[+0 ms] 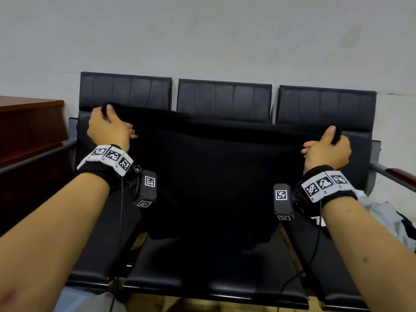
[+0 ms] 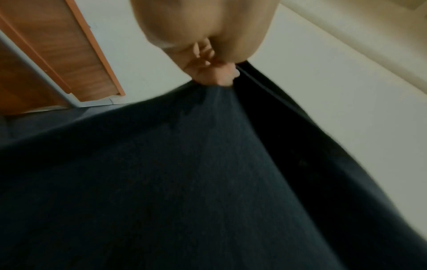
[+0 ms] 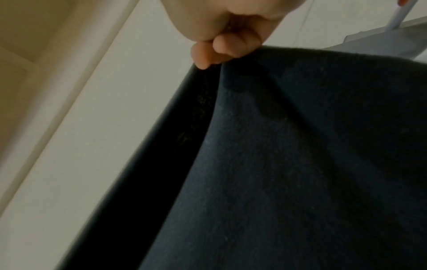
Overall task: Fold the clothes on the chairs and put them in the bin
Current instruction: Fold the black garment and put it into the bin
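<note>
Item: black garment (image 1: 209, 176), held up taut over chairs (image 1: 222, 100). My left hand (image 1: 108, 129) & right hand (image 1: 326, 152) each pinch a top corner, so it hangs flat for folding, I reckon.

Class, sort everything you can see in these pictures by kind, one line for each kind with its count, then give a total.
Black garment, gripped by left hand and right hand: 1
Light grey garment: 1
Black chair seats: 3
Wooden cabinet: 1
Total: 6
</note>
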Available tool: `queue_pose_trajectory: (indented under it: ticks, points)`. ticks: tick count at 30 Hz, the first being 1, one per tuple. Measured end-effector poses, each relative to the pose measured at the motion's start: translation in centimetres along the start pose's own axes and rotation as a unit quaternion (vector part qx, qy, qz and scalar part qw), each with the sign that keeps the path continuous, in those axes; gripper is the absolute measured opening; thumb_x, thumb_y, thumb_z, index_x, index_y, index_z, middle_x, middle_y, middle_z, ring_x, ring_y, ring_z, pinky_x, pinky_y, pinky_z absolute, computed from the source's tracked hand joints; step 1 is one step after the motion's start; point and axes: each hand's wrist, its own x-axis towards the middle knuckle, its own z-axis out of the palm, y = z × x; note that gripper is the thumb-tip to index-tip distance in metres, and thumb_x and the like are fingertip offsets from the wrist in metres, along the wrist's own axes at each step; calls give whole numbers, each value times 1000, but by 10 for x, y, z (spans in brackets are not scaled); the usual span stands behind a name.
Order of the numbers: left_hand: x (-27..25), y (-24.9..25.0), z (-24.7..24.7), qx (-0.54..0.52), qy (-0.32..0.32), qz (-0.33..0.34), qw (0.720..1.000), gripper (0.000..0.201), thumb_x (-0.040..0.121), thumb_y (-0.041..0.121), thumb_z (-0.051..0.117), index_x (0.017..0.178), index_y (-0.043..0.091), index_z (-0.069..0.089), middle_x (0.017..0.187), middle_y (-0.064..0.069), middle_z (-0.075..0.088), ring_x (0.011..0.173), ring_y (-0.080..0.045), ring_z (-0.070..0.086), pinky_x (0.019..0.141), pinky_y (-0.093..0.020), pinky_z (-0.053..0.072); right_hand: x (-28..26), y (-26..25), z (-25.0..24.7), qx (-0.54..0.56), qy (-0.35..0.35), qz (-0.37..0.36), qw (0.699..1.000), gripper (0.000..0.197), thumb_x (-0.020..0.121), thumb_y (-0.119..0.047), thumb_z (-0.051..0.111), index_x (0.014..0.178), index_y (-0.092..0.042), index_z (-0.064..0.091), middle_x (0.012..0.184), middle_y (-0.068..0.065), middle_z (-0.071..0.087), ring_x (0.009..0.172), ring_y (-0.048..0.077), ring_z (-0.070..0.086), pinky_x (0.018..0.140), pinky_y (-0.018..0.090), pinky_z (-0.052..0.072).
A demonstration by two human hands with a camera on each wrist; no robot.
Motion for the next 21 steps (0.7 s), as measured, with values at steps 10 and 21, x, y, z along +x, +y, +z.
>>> queue_pose_trajectory:
  ticks: [10,21]
  points:
    - [-7,55,-27,-101,42,117,987,27,104,22,31,117,4,46,80,6,53,63,3,52,60,-12,37,-34,-87,-15,121,9,-90,989,38,95,-12,39,132,-16,48,103,-5,61,87,8,63,83,24,53]
    - [-21,105,-33,-210,57,323,921,13,96,12,42,104,13,33,101,6,58,88,-2,62,82,-9,45,-59,-128,-16,98,-69,-315,941,83,72,6,39,151,-1,16,157,14,24,146,23,25,120,33,23]
